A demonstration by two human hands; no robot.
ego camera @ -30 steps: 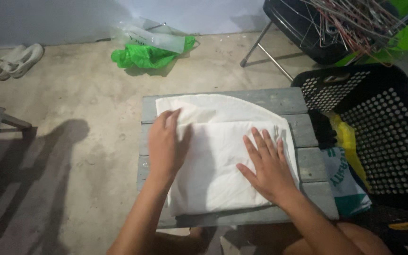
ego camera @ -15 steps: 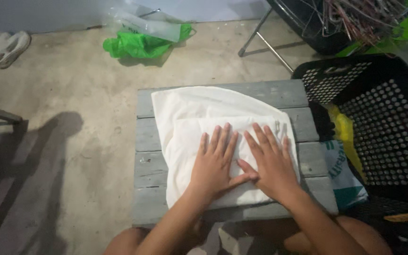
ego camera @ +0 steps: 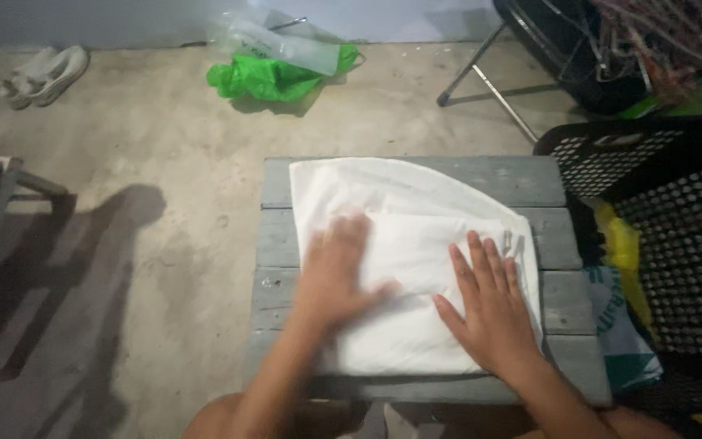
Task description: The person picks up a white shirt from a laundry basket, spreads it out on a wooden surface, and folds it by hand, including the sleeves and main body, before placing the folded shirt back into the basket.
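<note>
A white folded cloth (ego camera: pixel 404 211) lies on a small grey wooden table (ego camera: pixel 522 179). My left hand (ego camera: pixel 336 272) rests flat on the cloth's left part, fingers spread and blurred by motion. Flat on the right part of the cloth lies my right hand (ego camera: pixel 489 301), fingers apart and pointing away from me. Neither hand grips anything. The cloth's near edge is partly hidden by my forearms.
A black perforated plastic basket (ego camera: pixel 676 236) stands right of the table, with a yellow item (ego camera: pixel 623 244) beside it. A green plastic bag (ego camera: pixel 266 75) and a clear bag lie on the concrete floor beyond. Pale shoes (ego camera: pixel 42 73) sit far left. A folding chair leg (ego camera: pixel 489 85) stands behind.
My left hand slid right to meet the right hand, then back left across the cloth. The right hand stayed pressed on the cloth's right side.
</note>
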